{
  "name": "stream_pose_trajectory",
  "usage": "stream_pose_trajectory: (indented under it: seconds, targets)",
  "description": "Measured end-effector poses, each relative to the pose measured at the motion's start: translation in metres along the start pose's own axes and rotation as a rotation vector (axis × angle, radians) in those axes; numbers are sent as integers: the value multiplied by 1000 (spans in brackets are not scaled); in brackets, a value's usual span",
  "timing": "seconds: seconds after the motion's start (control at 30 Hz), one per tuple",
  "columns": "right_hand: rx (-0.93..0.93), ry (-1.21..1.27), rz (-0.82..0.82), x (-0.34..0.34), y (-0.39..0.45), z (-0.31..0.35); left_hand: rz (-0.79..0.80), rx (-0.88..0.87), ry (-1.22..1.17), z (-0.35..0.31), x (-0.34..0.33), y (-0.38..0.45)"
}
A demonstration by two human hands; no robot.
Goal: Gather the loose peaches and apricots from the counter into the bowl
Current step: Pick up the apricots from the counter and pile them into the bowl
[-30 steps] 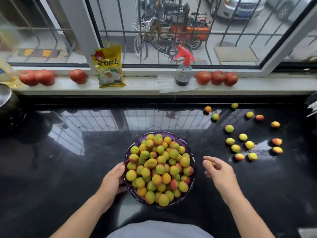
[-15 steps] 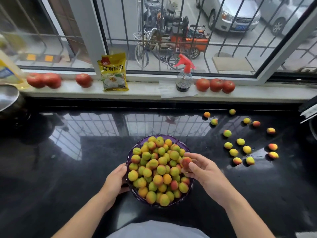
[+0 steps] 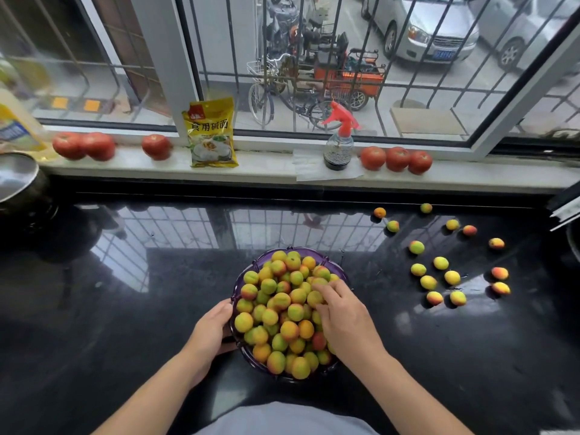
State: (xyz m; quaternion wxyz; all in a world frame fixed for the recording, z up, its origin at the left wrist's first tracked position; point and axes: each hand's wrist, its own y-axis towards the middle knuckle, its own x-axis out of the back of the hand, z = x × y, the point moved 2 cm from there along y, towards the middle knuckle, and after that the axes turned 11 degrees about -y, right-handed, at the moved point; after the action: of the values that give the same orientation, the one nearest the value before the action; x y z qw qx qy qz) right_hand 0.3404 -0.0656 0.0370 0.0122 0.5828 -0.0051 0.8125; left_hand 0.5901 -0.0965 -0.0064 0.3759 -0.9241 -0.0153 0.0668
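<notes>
A purple bowl (image 3: 236, 288) heaped with yellow-orange peaches and apricots (image 3: 276, 312) stands on the black counter (image 3: 141, 309) in front of me. My left hand (image 3: 213, 328) grips the bowl's left rim. Over the right side of the heap, my right hand (image 3: 342, 318) pinches one fruit (image 3: 314, 298) between thumb and fingers as it lies on the pile. Several loose fruits (image 3: 428, 282) lie scattered on the counter to the right, from near the back edge (image 3: 379, 212) to the far right (image 3: 500, 288).
On the windowsill stand tomatoes (image 3: 397, 159) on the right and more tomatoes (image 3: 84, 146) on the left, a yellow packet (image 3: 212, 133) and a red-topped spray bottle (image 3: 339, 142). A metal pot (image 3: 18, 183) sits at the far left. A sink edge (image 3: 565, 211) shows at the right.
My right hand carried one fruit from the counter leftward and lowered it onto the bowl's heap. My left hand stayed on the rim.
</notes>
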Motion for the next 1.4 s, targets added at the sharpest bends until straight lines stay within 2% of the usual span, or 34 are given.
stream_pose_trajectory:
  seconds: [0.17,0.33,0.43,0.5,0.57,0.67,0.8,0.97,1.1,1.17,1.3,1.4]
  targets:
    - [-21,-73,-41,-7,3,1,-5,-2,-9,-1,-1,-2]
    - [11,-4,13,-1,1,-2,4,-9,-3,-3,-1,-3]
    - [-8,86,-106,15,7,-13,-7,-17,-10,-2,-1,-2]
    - [-88,134,-195,24,23,-34,-26,-18,-30,-2,-3,-1]
    - [-197,146,-206,25,46,-64,-63,-8,-73,-1,-5,1]
    - [-343,60,-73,14,83,-108,-104,16,-129,-1,-9,6]
    - [-421,-58,92,9,140,-146,-152,32,-143,-9,-14,12]
    - [-526,-172,242,17,213,-171,-194,69,-118,-15,-22,15]
    - [-534,-245,365,8,241,-180,-235,80,-132,-16,-27,14]
    - [-486,-297,368,0,239,-182,-241,82,-125,-17,-25,17]
    - [-421,-345,256,-11,225,-187,-239,100,-95,-17,-20,19]
    - [-381,-374,289,-18,220,-192,-235,100,-90,-18,-20,18]
